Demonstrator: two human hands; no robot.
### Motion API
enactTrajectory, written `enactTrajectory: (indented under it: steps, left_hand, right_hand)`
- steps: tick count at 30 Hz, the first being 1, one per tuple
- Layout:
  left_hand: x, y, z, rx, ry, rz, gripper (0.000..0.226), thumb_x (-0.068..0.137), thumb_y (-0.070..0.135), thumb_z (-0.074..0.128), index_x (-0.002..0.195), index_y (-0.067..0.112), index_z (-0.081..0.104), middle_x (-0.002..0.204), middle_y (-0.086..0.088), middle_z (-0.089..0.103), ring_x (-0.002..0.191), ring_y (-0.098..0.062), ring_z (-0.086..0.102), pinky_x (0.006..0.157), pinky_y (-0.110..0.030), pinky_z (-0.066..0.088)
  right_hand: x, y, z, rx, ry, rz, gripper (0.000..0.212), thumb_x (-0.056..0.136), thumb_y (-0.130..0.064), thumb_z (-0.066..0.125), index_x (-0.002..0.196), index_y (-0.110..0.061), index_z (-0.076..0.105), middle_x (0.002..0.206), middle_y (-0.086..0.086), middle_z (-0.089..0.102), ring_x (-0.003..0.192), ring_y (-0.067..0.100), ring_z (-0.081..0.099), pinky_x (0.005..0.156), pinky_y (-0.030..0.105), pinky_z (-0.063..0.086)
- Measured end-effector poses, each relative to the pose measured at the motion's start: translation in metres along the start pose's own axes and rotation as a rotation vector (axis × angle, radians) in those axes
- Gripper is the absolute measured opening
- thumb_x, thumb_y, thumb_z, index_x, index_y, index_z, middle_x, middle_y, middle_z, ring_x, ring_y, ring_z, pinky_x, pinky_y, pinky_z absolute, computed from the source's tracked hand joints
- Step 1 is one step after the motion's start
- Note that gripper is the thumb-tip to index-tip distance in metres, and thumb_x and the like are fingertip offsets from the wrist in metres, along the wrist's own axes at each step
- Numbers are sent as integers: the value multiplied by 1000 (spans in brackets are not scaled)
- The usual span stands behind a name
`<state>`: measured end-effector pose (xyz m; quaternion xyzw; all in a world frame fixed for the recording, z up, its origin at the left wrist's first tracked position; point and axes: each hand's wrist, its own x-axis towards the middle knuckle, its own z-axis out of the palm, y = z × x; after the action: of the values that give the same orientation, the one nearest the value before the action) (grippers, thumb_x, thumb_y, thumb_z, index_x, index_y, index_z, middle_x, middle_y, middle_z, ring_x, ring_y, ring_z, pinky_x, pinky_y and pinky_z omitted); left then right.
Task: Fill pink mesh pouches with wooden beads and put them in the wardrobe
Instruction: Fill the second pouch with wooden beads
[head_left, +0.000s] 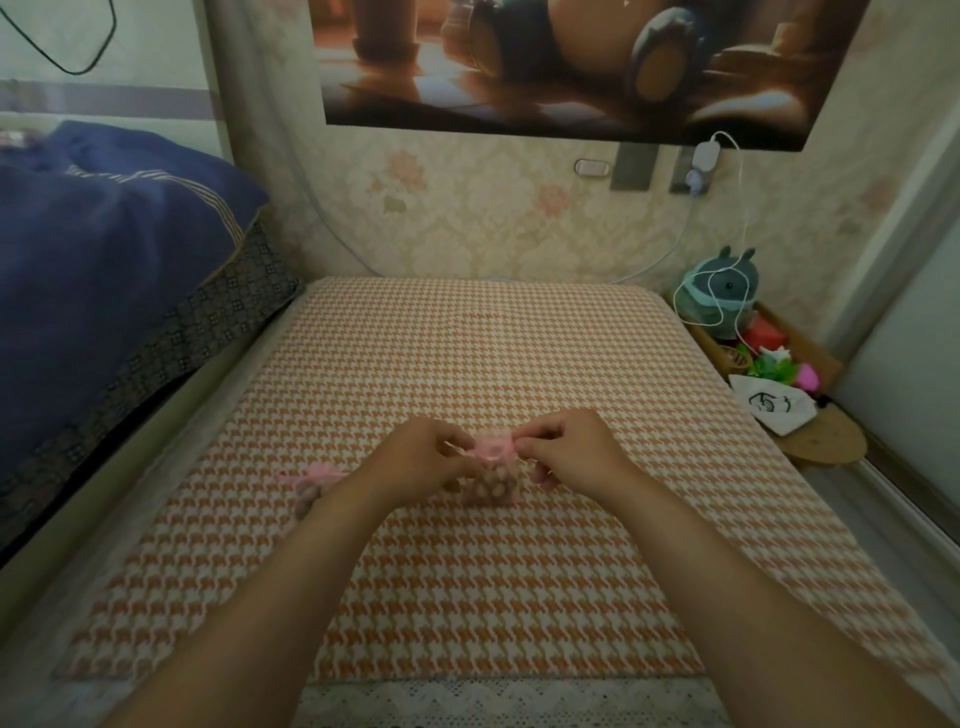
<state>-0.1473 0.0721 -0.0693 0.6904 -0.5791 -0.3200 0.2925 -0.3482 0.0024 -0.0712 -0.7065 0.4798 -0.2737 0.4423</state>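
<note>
The step in hand appears to be drawing shut the neck of a filled pouch (491, 486), which sits on the checked cushion (467, 597) directly between the two hands, its body just below the fingertips and swollen with beads (493, 491) that show through the pink mesh. To do this well, the two ends of the ribbon (491, 448) should be drawn straight outward, away from each other and with equal force, so that the neck gathers evenly and the pouch does not tip toward one hand. Leaving the pouch's weight on the cushion would keep the beads settled while the opening narrows. The neck should close until no gap is left that a bead could slip through. Both forearms reach forward and angle inward, so the hands meet close together with the wrists about level and the backs of the hands turned up. The left hand (415, 460) has its fingers curled and pinches the ribbon at the left of the neck between thumb and forefinger. The right hand (576, 452) mirrors it at the right of the neck, its lower fingers tucked under. A second pouch (311, 486), already gathered at the top, lies just left of the left wrist, partly hidden by that forearm.
</note>
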Motion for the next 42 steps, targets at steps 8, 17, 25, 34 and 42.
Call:
enactTrajectory:
  steps: [8,17,25,34,42]
  left_hand:
    - [6,-7,-7,123,134,34,14,94,24,67,102,23,79,85,12,69,71,-3,60,61,-18,44]
    - [7,-5,-22,357,106,-6,28,98,29,62,72,25,72,74,8,71,66,-16,66,60,-29,53]
    - [0,-8,-34,61,126,-65,37,104,23,48,74,13,68,69,2,70,62,-18,62,67,-37,55]
    - [1,13,-22,-960,180,-271,29,94,16,50,65,18,49,76,2,64,57,-13,52,52,-24,40]
    - [5,22,-25,-1550,-72,-104,31,99,17,39,69,22,43,94,7,71,53,-7,44,46,-19,30]
  right_hand:
    - [6,7,-6,-27,9,-24,29,90,-8,75,116,-20,73,84,6,71,54,16,66,58,32,61]
    - [9,9,-16,-244,38,-39,8,93,-19,72,88,-20,78,62,-5,67,49,11,59,50,29,51]
    - [6,14,-20,100,-19,182,12,101,-14,62,98,-6,71,86,11,70,56,18,61,47,30,50]
    - [10,-14,-8,1036,-38,342,14,104,-20,54,101,-9,62,91,7,74,53,8,56,40,17,42]
    - [9,-33,0,1439,-61,347,27,107,-14,45,96,3,62,69,7,68,48,8,62,48,17,55]
